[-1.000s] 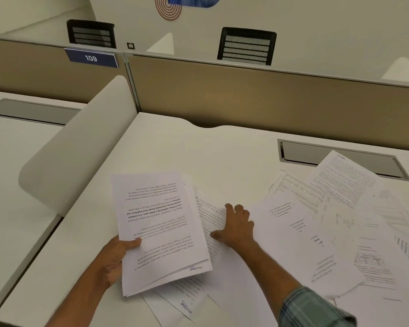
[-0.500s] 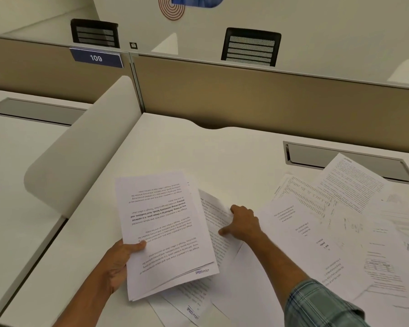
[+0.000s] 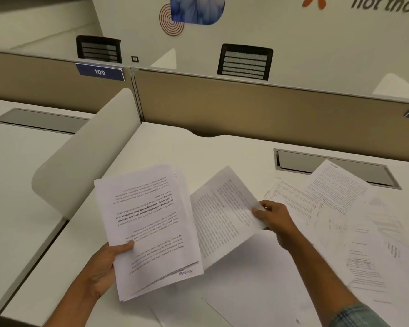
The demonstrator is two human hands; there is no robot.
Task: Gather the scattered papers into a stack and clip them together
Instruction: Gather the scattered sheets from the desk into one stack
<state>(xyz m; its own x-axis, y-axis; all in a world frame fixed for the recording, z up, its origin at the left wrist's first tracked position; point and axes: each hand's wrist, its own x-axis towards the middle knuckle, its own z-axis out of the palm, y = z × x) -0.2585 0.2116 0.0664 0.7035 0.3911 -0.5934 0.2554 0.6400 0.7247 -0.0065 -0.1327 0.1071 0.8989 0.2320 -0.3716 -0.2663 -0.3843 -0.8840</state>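
Observation:
My left hand [image 3: 104, 267] grips a stack of printed papers [image 3: 149, 230] by its lower left edge, held above the white desk [image 3: 198, 149]. My right hand [image 3: 273, 218] pinches the right edge of a single printed sheet [image 3: 222, 220], lifted and tilted beside the stack. Several more sheets [image 3: 328, 208] lie scattered and overlapping over the right side of the desk, and blank-looking sheets [image 3: 257, 279] lie under my right forearm. No clip is visible.
A curved white side divider [image 3: 85, 149] rises left of the desk. A tan partition [image 3: 257, 107] with a "109" label [image 3: 100, 72] runs along the back. A recessed grey cable tray [image 3: 328, 165] sits at the desk's back right, partly covered by paper.
My right hand went from pressing flat on a sheet on the desk to pinching it and lifting it up beside the held stack. The left hand kept its hold on the stack.

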